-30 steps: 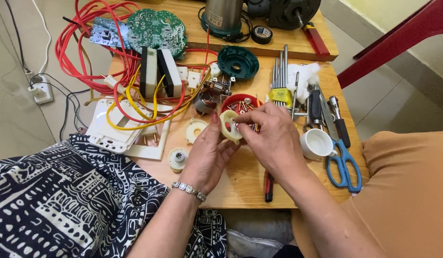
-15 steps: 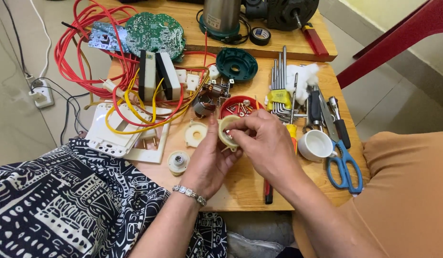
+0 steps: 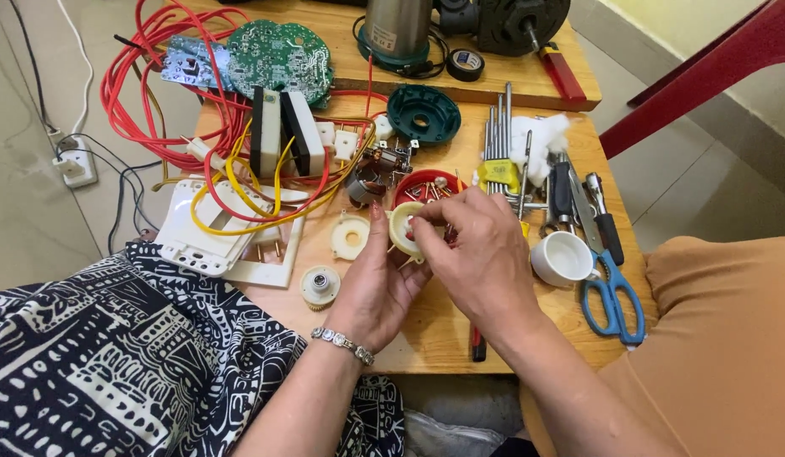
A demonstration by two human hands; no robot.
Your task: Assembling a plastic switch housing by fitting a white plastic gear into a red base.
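1. Both hands meet at the centre of the frame over the wooden surface. The left hand cups a small cream plastic ring from below, fingers closed round its lower edge, and the right hand comes over the top with its fingertips pinched at the ring's upper right side. What those fingertips pinch is too small to tell.

2. As for progress, I judge the job to be mid-way: a good deal lies already taken apart, and nothing looks put back together yet. A second cream ring and a small ribbed knob sit loose just left of the hands, a white switch plate lies open at the left, and a red dish of small metal bits stands just above the hands.

3. The held ring is round, pale yellowish-cream, with an open middle and a raised rim. It is tilted up towards the face, off the surface. The right hand hides its right half.

4. Further off, a tangle of red and yellow wires fills the upper left, with a green round circuit board above it. A white cup and blue-handled scissors lie at the right.
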